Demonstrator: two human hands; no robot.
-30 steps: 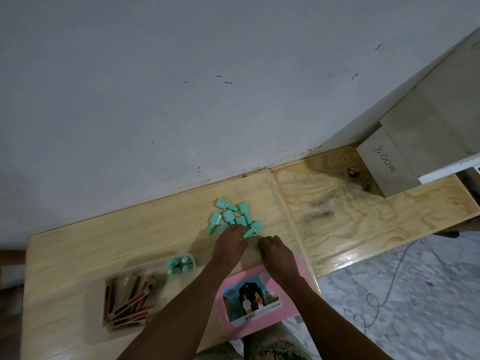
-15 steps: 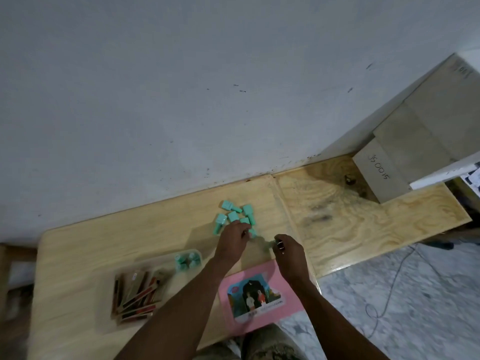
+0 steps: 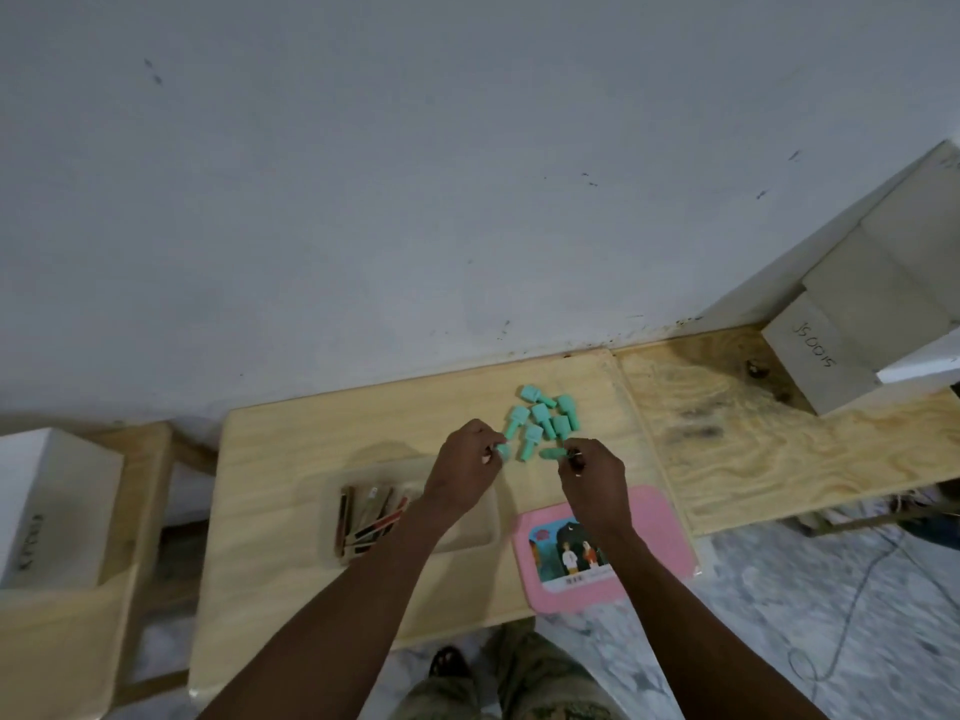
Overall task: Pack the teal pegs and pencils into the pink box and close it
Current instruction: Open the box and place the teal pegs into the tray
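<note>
Several teal pegs (image 3: 544,417) lie in a loose pile on the light wooden table (image 3: 311,444), near the wall. My left hand (image 3: 467,462) is curled at the pile's left edge, pinching one teal peg (image 3: 502,449). My right hand (image 3: 592,475) pinches another teal peg (image 3: 550,453) at the pile's near edge. The pink lid (image 3: 654,522), with a picture on top, lies flat under my right forearm. An open box tray (image 3: 483,532) with several pencils (image 3: 371,517) sits under my left forearm.
A second plywood table (image 3: 779,449) adjoins on the right, with a grey box marked JS 0015 (image 3: 815,363) at its back. A white box (image 3: 47,506) stands on a stool at the left. A cable (image 3: 852,605) trails on the marble floor.
The view has shifted, so the table now sits further right in frame. My right hand moved up from the pink lid to the pile. Each hand has pinched a peg.
</note>
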